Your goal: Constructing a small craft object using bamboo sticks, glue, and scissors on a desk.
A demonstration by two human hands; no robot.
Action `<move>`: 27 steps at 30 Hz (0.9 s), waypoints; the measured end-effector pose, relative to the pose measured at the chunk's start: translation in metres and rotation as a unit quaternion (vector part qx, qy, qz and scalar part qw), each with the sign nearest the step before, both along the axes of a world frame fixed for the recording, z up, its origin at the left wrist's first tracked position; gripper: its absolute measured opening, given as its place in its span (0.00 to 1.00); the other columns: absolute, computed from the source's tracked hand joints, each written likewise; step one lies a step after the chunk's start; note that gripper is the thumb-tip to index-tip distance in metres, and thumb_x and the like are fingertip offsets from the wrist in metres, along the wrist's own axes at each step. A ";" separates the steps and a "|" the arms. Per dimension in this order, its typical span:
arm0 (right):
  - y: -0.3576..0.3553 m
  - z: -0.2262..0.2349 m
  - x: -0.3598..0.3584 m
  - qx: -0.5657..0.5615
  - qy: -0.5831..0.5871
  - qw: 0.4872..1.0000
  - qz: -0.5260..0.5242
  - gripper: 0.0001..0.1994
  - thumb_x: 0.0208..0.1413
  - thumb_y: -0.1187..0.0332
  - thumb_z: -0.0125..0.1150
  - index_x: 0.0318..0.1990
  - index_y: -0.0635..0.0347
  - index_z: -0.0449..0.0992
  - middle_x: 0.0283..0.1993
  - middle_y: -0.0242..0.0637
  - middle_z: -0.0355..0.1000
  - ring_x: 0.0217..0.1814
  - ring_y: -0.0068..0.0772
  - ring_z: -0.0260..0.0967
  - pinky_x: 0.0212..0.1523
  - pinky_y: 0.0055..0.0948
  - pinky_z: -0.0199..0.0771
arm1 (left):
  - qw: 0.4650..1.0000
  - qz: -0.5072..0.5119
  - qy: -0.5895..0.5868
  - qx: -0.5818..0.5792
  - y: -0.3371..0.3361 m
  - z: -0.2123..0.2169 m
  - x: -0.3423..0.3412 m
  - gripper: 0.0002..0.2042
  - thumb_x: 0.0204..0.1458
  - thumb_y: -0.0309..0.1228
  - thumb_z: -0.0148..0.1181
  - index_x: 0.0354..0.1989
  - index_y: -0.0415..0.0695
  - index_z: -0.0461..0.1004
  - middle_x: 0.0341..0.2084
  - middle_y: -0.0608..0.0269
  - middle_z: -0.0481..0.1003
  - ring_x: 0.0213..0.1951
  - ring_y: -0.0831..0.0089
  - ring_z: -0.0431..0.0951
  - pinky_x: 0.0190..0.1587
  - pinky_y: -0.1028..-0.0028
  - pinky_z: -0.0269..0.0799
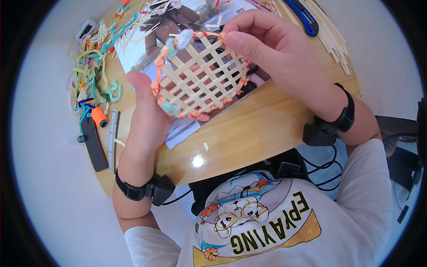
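Note:
I hold up a round lattice (202,73) woven from pale flat strips, its rim wrapped in orange, teal and white fuzzy wire. My left hand (144,113) grips the lattice's lower left edge, thumb on the rim and fingers behind it. My right hand (271,44) pinches the upper right rim with thumb and forefinger. Both wrists wear black bands with small boxes and cables. The lattice is lifted above the round wooden table (249,129).
A heap of coloured fuzzy wires and pale strips (95,66) lies at the table's left. An orange spool (99,117), a ruler (112,138) and a black bar (94,144) lie near the left edge. A magazine (178,26) lies under the lattice, a blue cutter (304,18) and strips top right.

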State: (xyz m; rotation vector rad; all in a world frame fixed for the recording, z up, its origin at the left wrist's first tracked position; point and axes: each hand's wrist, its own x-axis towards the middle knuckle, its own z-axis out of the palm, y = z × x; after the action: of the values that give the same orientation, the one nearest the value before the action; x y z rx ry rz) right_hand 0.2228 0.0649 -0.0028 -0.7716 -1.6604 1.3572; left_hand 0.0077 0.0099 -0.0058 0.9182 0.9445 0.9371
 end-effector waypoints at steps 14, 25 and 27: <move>0.015 0.009 0.005 -0.161 0.020 0.986 0.026 0.11 0.60 0.68 0.54 0.47 0.65 0.71 0.33 0.27 0.72 0.29 0.11 0.64 0.29 0.12 0.66 | 0.985 0.049 0.127 0.103 0.008 0.007 -0.003 0.18 0.54 0.28 0.59 0.51 0.35 0.68 0.39 0.59 0.76 0.34 0.80 0.77 0.33 0.81 0.76; 0.021 0.007 0.005 -0.121 -0.019 0.991 -0.059 0.11 0.61 0.71 0.51 0.49 0.64 0.69 0.39 0.30 0.70 0.39 0.16 0.65 0.42 0.16 0.67 | 0.709 -0.089 0.549 0.433 0.011 0.017 -0.043 0.22 0.37 0.10 0.48 0.43 0.40 0.75 0.46 0.58 0.75 0.56 0.59 0.69 0.57 0.66 0.63; 0.023 0.000 0.003 -0.122 -0.019 0.991 -0.050 0.11 0.61 0.71 0.51 0.48 0.64 0.69 0.39 0.30 0.70 0.40 0.16 0.65 0.42 0.16 0.67 | 0.699 -0.115 0.552 0.441 0.009 0.019 -0.044 0.23 0.35 0.09 0.47 0.43 0.41 0.75 0.46 0.58 0.74 0.57 0.56 0.68 0.57 0.66 0.62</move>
State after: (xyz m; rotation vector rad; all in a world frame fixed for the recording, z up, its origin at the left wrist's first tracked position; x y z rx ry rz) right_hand 0.2259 0.0882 -0.0026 -1.0130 -1.4789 1.5009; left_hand -0.0359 0.0188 0.0134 2.5505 1.3023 0.5069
